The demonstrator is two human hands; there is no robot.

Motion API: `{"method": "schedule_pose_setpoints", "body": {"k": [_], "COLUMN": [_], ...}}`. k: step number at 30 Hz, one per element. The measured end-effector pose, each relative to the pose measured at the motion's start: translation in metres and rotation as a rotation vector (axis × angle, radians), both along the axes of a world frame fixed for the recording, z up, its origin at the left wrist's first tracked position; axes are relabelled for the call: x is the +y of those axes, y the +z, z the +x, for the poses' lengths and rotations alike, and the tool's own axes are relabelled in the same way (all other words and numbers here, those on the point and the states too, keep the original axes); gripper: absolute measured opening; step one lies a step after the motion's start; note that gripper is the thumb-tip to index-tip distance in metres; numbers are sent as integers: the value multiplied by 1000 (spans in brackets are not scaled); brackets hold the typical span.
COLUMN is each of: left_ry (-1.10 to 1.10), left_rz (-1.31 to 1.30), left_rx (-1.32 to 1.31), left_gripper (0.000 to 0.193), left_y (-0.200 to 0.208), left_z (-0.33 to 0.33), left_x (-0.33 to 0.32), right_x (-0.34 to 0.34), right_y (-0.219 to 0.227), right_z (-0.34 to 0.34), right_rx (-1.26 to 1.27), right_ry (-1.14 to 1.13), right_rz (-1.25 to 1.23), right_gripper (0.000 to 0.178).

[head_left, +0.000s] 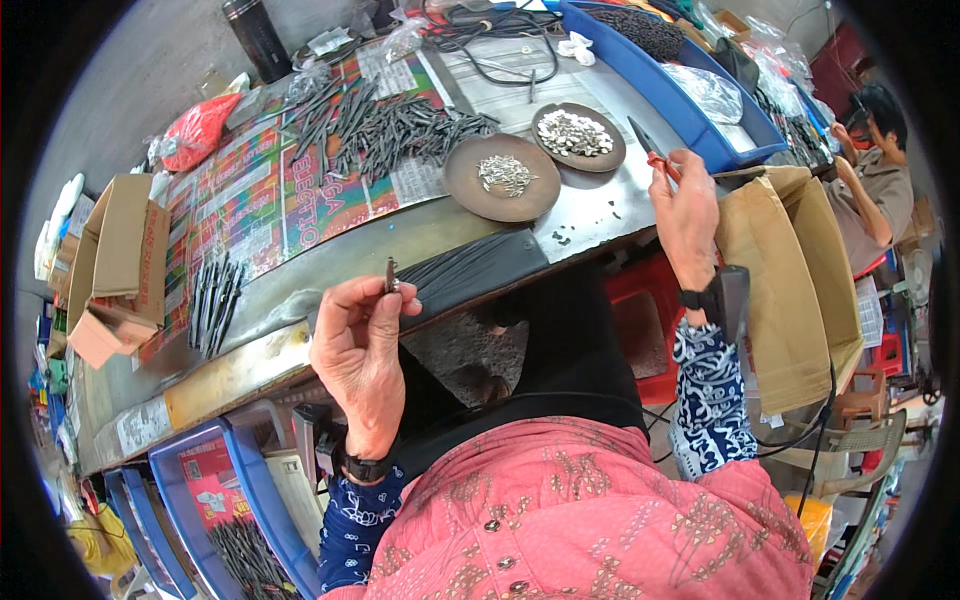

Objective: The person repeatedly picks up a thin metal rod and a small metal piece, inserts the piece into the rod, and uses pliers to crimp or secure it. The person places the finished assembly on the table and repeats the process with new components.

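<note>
Left fingers [384, 322] pinch a dark piece [390, 272] upright; right fingers [688, 166] grip a pointed tool [654, 157].

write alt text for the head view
A person's left hand pinches a small dark piece at a workbench, while the right hand holds a pointed, red-handled tool. Beyond are two round brown dishes of small parts and a pile of black pieces.

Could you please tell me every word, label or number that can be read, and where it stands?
Patterned sheet: large pink letters, partly legible; wording not copied.
Left cardboard box: reddish-brown print, too small to read.
White strip, lower left: faint print, too blurred to read.
</note>
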State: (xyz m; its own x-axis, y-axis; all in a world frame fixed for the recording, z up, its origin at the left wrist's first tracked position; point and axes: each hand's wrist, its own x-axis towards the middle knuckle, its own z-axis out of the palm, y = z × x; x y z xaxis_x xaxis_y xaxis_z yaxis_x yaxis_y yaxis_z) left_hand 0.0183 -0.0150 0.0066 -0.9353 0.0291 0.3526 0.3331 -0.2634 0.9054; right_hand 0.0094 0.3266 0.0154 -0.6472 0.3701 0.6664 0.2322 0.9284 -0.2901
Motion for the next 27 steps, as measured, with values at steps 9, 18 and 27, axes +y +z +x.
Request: {"method": "schedule_pose_setpoints", "body": {"k": [9, 18, 27], "left_ry": [3, -6, 36], "left_rz": [84, 126, 27], "left_rx": [25, 94, 107], "left_gripper": [10, 10, 9], "left_y": [-9, -20, -20], "left_z": [-1, -3, -2], "left_x": [-1, -1, -2], "right_x": [-115, -168, -176], "right_y": [63, 78, 84], "right_z": [35, 29, 30], "right_rx": [190, 13, -2], "right_ry": [775, 1026, 1006], "right_rz": [-357, -69, 14], "right_gripper": [21, 19, 17]}}
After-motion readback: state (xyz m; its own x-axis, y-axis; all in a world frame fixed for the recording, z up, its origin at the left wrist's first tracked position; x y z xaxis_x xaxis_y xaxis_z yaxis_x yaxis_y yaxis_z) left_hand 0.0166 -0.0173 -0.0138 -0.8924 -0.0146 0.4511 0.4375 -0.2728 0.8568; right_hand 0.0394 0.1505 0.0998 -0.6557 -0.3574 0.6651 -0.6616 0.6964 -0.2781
